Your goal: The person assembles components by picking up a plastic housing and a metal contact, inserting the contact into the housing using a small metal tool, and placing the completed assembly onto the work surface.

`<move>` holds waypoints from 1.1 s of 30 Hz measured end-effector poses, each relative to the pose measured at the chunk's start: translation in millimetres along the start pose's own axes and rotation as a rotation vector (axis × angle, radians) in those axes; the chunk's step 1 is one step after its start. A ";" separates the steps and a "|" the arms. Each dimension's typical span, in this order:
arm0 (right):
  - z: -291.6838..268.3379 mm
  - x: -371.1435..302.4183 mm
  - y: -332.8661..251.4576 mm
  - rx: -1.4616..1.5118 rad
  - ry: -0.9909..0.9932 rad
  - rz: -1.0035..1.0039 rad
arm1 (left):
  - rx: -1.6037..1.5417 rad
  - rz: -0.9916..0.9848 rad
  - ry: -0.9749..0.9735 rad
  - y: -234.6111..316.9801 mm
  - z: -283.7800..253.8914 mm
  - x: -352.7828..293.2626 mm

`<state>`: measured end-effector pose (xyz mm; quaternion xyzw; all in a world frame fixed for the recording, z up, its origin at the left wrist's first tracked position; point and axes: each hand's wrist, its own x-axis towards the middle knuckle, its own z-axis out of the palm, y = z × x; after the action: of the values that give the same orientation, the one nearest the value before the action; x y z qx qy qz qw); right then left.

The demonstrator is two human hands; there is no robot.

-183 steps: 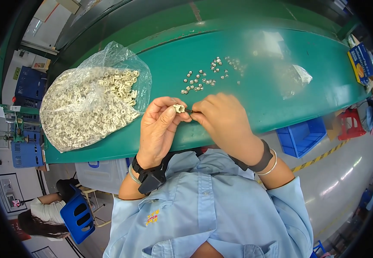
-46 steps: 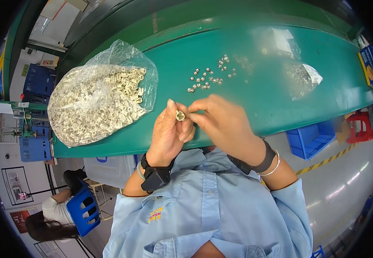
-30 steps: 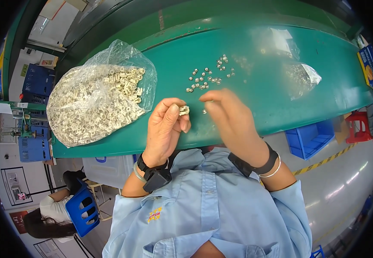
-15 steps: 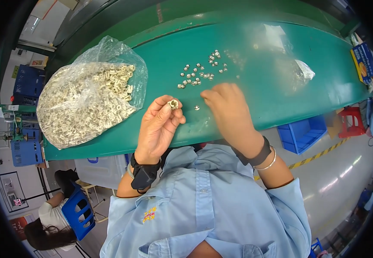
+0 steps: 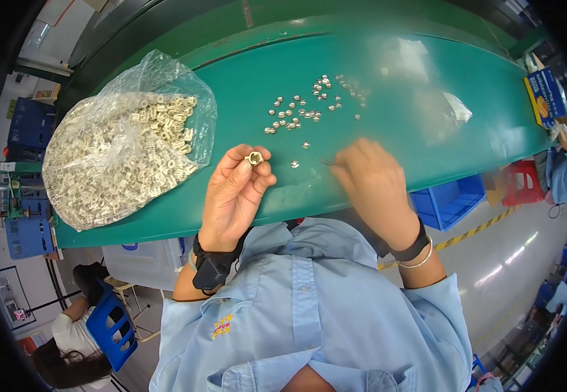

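Observation:
Between thumb and fingertips, my left hand [image 5: 236,189] pinches a small pale hollow fitting [image 5: 254,158], its round opening facing up. My right hand [image 5: 371,183] hovers over the bench to the right, blurred by motion, fingers drawn together. A thin dark tip [image 5: 326,162] pokes out from those fingers; what it belongs to is hidden. Two small shiny metal pieces lie between the hands, a nearer one [image 5: 294,164] and a farther one [image 5: 306,144]. Beyond them is a loose scatter of similar shiny metal pieces [image 5: 288,113].
A clear plastic bag [image 5: 117,157] full of pale fittings takes up the left of the green bench [image 5: 244,85]. Clear plastic scraps [image 5: 456,106] lie at right. A blue and yellow box [image 5: 544,98] stands at the far right; a blue crate [image 5: 450,202] sits below the bench edge. Someone sits lower left.
My right hand has moved right, away from my left. Another shiny piece now lies apart from the scatter, near the lone one. My left hand keeps its pinch on the fitting.

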<state>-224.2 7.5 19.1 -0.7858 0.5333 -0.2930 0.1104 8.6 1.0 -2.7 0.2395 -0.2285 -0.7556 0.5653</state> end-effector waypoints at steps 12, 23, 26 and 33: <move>-18.9 4.8 1.3 1.241 -0.195 0.664 | -0.134 -0.027 -0.221 2.1 1.0 -2.3; -12.0 18.7 -34.8 0.787 0.023 -0.031 | 0.086 0.036 -0.138 -3.5 10.8 -0.8; -6.3 21.6 -41.3 0.598 0.127 -0.178 | 0.118 0.068 -0.124 -4.5 14.1 -1.8; 5.0 21.9 -41.8 0.456 0.251 -0.251 | 0.172 0.121 -0.129 -4.5 15.9 -1.4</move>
<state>-183.3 4.0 43.0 -0.7582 0.3618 -0.5117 0.1802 -4.3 4.7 7.1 0.2237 -0.3423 -0.7117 0.5712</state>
